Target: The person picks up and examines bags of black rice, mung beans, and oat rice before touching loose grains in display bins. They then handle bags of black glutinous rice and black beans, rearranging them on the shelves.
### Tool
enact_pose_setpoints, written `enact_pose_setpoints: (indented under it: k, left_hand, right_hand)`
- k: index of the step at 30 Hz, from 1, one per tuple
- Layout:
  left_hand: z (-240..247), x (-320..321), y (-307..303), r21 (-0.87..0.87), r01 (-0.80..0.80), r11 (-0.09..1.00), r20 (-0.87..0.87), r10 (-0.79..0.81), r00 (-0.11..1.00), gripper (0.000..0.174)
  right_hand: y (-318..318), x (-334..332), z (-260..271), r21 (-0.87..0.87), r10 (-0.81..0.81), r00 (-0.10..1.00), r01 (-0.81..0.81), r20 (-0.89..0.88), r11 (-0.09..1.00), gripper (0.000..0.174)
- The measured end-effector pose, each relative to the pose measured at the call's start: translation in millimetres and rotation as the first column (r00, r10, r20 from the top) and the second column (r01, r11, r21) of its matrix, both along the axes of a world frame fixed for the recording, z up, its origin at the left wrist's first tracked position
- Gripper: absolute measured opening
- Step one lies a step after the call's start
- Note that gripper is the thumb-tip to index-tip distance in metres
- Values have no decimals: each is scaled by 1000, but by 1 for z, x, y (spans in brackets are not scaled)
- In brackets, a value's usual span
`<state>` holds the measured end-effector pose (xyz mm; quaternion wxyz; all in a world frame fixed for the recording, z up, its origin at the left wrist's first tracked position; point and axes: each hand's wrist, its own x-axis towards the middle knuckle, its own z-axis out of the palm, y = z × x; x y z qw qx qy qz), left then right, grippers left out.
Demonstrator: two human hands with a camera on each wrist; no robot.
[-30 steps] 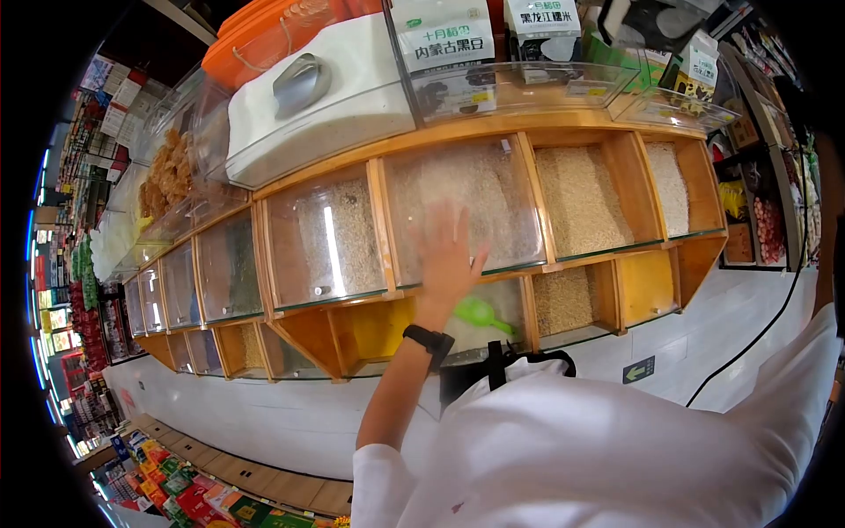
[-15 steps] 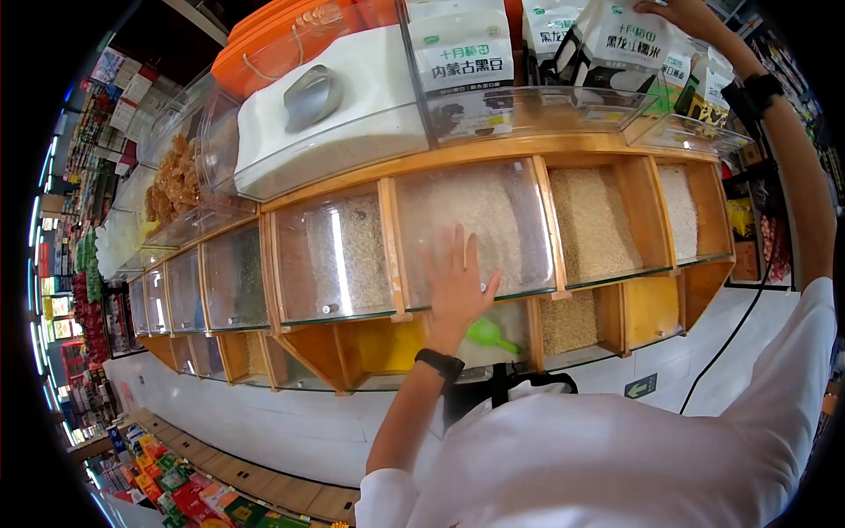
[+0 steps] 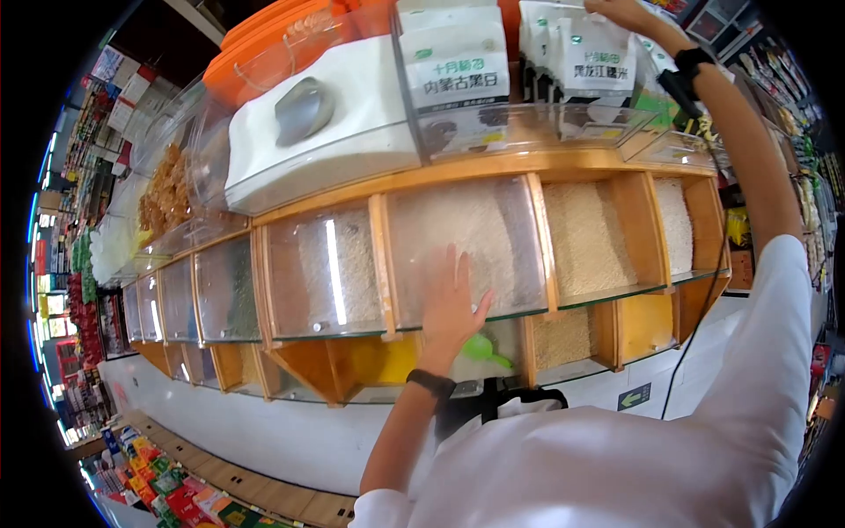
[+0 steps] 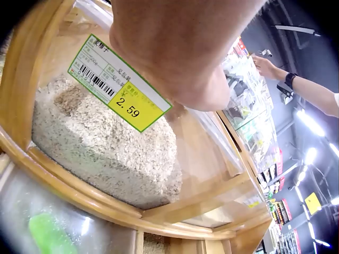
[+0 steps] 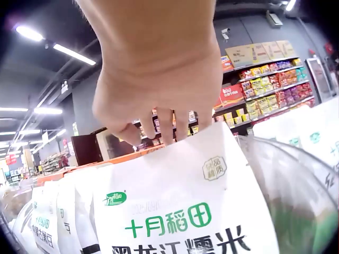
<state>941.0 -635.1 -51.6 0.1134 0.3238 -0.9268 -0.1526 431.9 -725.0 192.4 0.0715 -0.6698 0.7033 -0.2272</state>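
My left hand [image 3: 453, 304] rests with fingers spread on the clear lid [image 3: 414, 207] of a bin of pale flakes [image 4: 132, 148] in the upper row. A price tag [image 4: 119, 84] hangs on that bin in the left wrist view. My right hand [image 3: 623, 12] is raised at the top edge of a white bag of glutinous rice [image 3: 600, 66], standing among similar bags in a clear rack. In the right wrist view its fingers [image 5: 165, 124] reach down behind the bag's top edge, which hides the fingertips; I cannot tell if they pinch it.
Left of the bags is a clear box of white powder with a metal scoop [image 3: 304, 110], orange lids [image 3: 264, 40] behind it. Wooden bins of grain [image 3: 585, 233] run in two rows; a green scoop [image 3: 480, 348] lies in a lower one. A black cable [image 3: 689, 343] hangs at right.
My right hand has come into view with the glutinous rice bag, then moved left and back as the bag settled into the rack row. My left hand stays on the lid.
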Motion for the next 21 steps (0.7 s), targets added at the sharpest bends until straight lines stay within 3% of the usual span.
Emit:
enact_pose_setpoints:
  k: [2,6,9,12,14,15,16,18,19,20,21]
  left_hand:
    - [2,-1,-1,-7,-8,1000,15,8,1000,71]
    - [2,0,-1,-52,4,999,-1,-4,1000,70]
    - [1,3,0,-58,-2,998,-6,2,1000,69]
    - [-2,2,-1,-54,-13,998,-16,12,1000,69]
    - [-2,3,2,-38,-19,999,-20,19,1000,69]
    - [-2,3,1,-43,-21,999,-21,20,1000,69]
    - [-1,4,-1,-48,-24,999,-21,23,1000,69]
    - [-2,6,-1,-55,-28,998,-22,27,999,69]
    - [-3,5,-1,-59,-16,998,-21,15,1000,69]
    - [-3,5,2,-49,-15,999,-23,14,1000,69]
    - [-3,6,3,-56,-15,998,-34,13,999,68]
  right_hand:
    - [-16,-14,-8,99,-102,943,140,-316,985,37]
    - [-36,-34,-18,156,-3,963,47,-269,987,29]
    - [-41,-35,-14,270,-73,957,152,-281,951,31]
    - [-42,-60,-32,208,-102,950,168,-295,964,42]
    - [-56,-98,-62,31,-143,892,172,-428,985,27]
    - [-52,-94,-65,-25,-143,918,144,-369,989,28]
    - [-51,-86,-55,-30,-137,918,136,-371,990,28]
    - [-51,-76,-31,223,31,835,111,-549,968,31]
    - [-45,-80,-24,103,61,834,-5,-549,995,32]
    - [-35,-89,-10,178,76,822,32,-565,984,33]
    - [-26,-94,-4,139,23,804,75,-594,988,33]
